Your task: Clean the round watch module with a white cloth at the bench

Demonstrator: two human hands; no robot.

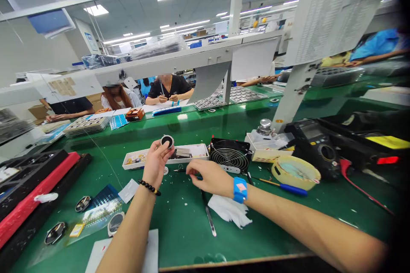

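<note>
My left hand (156,164) holds up a round black-and-silver ring part (167,141) between fingers and thumb, with a black bead bracelet (149,187) on the wrist. My right hand (206,178), wearing a blue wristband (240,190), lies low over the green mat (179,217). Its fingertips are beside a thin dark tool (182,170), and I cannot tell whether they grip it. Behind my hands stands a white tray of small parts (188,147). A steel tweezer-like tool (209,217) lies below my right hand, next to a crumpled white tissue (228,211).
A wire-guarded black fan (229,154), a blue-handled screwdriver (290,188), a round yellow dish (295,172) and a black multimeter (320,149) stand to the right. Dark trays with round parts (28,196) lie left. Across the bench, several people (169,89) work among parts trays.
</note>
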